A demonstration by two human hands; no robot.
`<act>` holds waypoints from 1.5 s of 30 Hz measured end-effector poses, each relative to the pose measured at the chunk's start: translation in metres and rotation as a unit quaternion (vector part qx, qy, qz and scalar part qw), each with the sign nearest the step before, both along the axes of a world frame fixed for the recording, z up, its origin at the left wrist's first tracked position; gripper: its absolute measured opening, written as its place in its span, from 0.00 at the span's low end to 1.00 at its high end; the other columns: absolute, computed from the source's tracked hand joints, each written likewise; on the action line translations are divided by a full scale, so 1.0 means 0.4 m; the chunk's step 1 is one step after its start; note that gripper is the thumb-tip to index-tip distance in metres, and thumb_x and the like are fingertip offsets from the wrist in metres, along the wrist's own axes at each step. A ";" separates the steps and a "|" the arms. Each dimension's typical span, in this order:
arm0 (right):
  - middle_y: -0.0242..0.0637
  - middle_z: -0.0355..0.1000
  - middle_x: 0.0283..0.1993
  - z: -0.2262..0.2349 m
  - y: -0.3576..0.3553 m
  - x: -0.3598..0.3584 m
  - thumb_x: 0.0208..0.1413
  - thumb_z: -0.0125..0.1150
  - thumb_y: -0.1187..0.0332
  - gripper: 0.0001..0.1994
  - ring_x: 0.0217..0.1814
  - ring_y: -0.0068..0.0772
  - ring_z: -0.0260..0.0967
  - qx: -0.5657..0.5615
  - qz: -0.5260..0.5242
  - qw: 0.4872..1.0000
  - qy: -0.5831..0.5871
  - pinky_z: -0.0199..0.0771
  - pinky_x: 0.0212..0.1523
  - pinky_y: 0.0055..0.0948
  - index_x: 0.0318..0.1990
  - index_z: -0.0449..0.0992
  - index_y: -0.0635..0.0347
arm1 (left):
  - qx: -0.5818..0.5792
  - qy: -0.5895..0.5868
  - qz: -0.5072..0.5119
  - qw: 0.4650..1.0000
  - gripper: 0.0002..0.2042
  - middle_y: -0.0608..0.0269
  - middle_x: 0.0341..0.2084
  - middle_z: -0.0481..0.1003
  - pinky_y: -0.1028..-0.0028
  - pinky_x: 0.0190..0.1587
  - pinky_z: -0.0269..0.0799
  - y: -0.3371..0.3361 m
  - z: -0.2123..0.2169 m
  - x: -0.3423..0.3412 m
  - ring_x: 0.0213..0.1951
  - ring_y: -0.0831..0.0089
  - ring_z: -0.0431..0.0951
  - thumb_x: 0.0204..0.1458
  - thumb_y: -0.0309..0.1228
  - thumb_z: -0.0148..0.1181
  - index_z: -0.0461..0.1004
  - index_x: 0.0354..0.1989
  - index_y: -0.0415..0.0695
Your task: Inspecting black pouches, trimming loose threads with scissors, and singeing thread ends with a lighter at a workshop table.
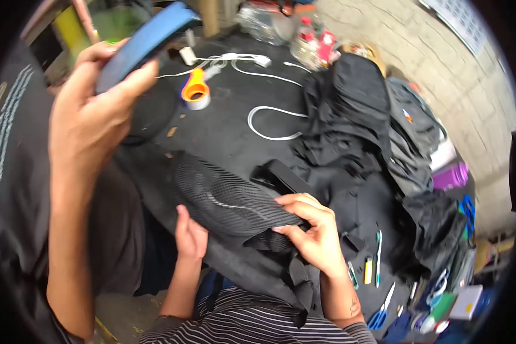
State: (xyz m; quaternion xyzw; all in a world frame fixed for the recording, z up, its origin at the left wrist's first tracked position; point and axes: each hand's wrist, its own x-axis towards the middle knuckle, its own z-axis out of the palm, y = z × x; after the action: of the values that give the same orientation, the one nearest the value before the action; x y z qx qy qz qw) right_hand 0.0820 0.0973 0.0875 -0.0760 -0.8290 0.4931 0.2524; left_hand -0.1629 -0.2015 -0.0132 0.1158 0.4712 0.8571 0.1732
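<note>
A black padded mesh panel (223, 198), with a short pale line across it, is held up in front of me at a slant. My right hand (312, 229) pinches its right end between thumb and fingers. Against its lower left edge is my left hand (190, 236), with one digit stretched upward and the others partly hidden. Dark cloth and straps (301, 281) hang below the panel toward my striped shirt. At the upper left, another person's hand (92, 114) holds a blue phone-like device (149, 43).
Black backpacks (355, 86) are heaped on the right of the dark table (229, 126). An orange tape roll (195, 93) and white cables (252, 114) lie behind the panel. Blue-handled scissors (381, 309), a yellow marker (368, 269) and a toothbrush-like stick (378, 258) lie near right.
</note>
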 end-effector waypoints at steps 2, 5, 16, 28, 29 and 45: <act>0.40 0.76 0.39 0.001 -0.015 -0.022 0.36 0.68 0.78 0.12 0.41 0.41 0.70 0.045 -0.023 0.999 -0.013 0.69 0.43 0.33 0.32 0.76 0.68 | 0.088 -0.057 0.016 0.994 0.24 0.56 0.60 0.61 0.65 0.61 0.56 0.309 -0.014 0.257 0.59 0.65 0.63 0.63 0.40 0.41 0.55 0.62 0.37; 0.37 0.75 0.37 -0.039 0.007 -0.044 0.38 0.68 0.73 0.12 0.43 0.37 0.69 0.119 -0.051 0.991 -0.035 0.63 0.47 0.31 0.32 0.77 0.65 | 0.087 -0.076 -0.038 0.993 0.24 0.57 0.60 0.62 0.65 0.63 0.56 0.275 -0.069 0.191 0.60 0.66 0.63 0.63 0.40 0.40 0.55 0.63 0.37; 0.32 0.73 0.32 -0.149 -0.027 -0.221 0.42 0.67 0.64 0.10 0.42 0.36 0.65 0.292 -0.069 0.953 -0.035 0.57 0.48 0.38 0.31 0.79 0.58 | -0.023 -0.002 0.200 0.980 0.33 0.57 0.66 0.51 0.73 0.66 0.38 0.348 -0.178 -0.029 0.66 0.69 0.47 0.60 0.44 0.49 0.49 0.65 0.33; 0.36 0.73 0.38 -0.209 -0.006 -0.260 0.44 0.65 0.58 0.19 0.47 0.40 0.65 0.318 -0.113 0.940 -0.057 0.56 0.51 0.41 0.42 0.77 0.59 | -0.205 0.196 0.319 0.904 0.16 0.60 0.42 0.74 0.78 0.49 0.64 0.389 -0.254 -0.105 0.44 0.75 0.71 0.60 0.32 0.52 0.68 0.50 0.31; 0.43 0.71 0.47 -0.206 -0.004 -0.247 0.45 0.65 0.56 0.26 0.55 0.45 0.62 0.286 -0.087 0.950 -0.095 0.54 0.57 0.44 0.50 0.72 0.62 | -0.179 0.212 0.325 0.904 0.14 0.60 0.40 0.75 0.78 0.47 0.65 0.396 -0.255 -0.096 0.42 0.76 0.72 0.60 0.30 0.52 0.70 0.48 0.32; 0.41 0.76 0.33 -0.170 -0.042 0.339 0.47 0.62 0.78 0.04 0.39 0.35 0.74 0.037 -0.220 0.974 -0.028 0.72 0.42 0.29 0.32 0.78 0.66 | -0.261 0.261 0.378 0.849 0.18 0.51 0.50 0.60 0.67 0.51 0.66 0.385 -0.154 0.193 0.50 0.62 0.67 0.53 0.23 0.53 0.64 0.54 0.37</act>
State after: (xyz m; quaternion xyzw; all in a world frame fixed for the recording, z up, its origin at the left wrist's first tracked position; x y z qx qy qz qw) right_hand 0.2174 0.0806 0.0194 -0.2613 -0.8164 0.3922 0.3337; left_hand -0.0857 -0.0476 -0.0748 0.0985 0.7125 0.6402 -0.2698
